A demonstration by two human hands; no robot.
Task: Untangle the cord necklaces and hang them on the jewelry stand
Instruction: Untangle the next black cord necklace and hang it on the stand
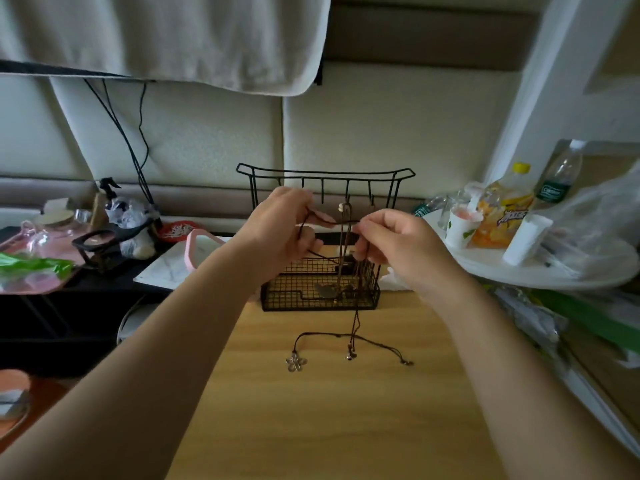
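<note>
Before the jewelry stand [325, 237], left hand [284, 230] and right hand [388, 240] each pinch a dark cord [313, 252]. Brown necklaces [344, 244] already hang; the flower-pendant one [296, 362] lies waiting on the table [311, 410].

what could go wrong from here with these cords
The dark cord pinched between left hand and right hand crosses the brown beaded cord by the black wire jewelry stand; they may retangle. The silver flower pendant lying on the wooden table could snag the stand's mesh when lifted.

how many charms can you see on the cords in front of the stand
3: flower pendant left, small charm middle, tiny charm right; others may be hidden inside the stand.
</note>
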